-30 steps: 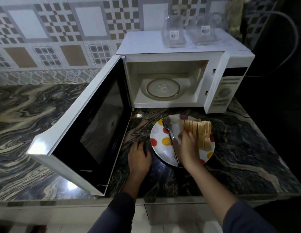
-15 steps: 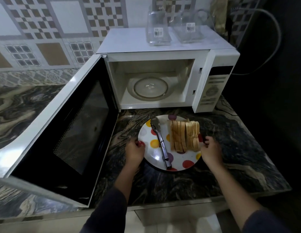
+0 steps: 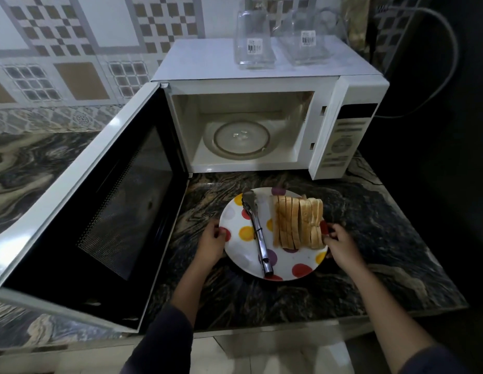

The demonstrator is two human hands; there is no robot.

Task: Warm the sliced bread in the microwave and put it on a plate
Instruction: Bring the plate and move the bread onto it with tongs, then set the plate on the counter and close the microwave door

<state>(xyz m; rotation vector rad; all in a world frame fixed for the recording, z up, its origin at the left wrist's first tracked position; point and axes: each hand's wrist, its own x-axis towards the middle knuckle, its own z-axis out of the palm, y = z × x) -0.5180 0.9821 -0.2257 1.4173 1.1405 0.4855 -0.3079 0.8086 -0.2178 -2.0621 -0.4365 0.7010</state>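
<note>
A white plate [image 3: 241, 256] with coloured dots sits on the dark marble counter in front of the microwave [image 3: 270, 76]. Several bread slices [image 3: 298, 222] stand side by side on its right half, and metal tongs [image 3: 258, 233] lie on its left half. My left hand [image 3: 210, 242] grips the plate's left rim. My right hand [image 3: 341, 245] grips the right rim beside the bread. The microwave door [image 3: 105, 211] hangs wide open to the left, and the glass turntable [image 3: 241, 139] inside holds nothing.
Two clear glass containers [image 3: 252, 41] [image 3: 306, 40] stand on top of the microwave. Its control panel [image 3: 343, 141] is on the right. A cable [image 3: 448, 63] runs behind it. The counter edge [image 3: 289, 325] is just below the plate, and the open door blocks the left side.
My right hand left the bread and moved to the plate's right rim. My left hand rose from the counter to the left rim. Both hands now grip the plate.
</note>
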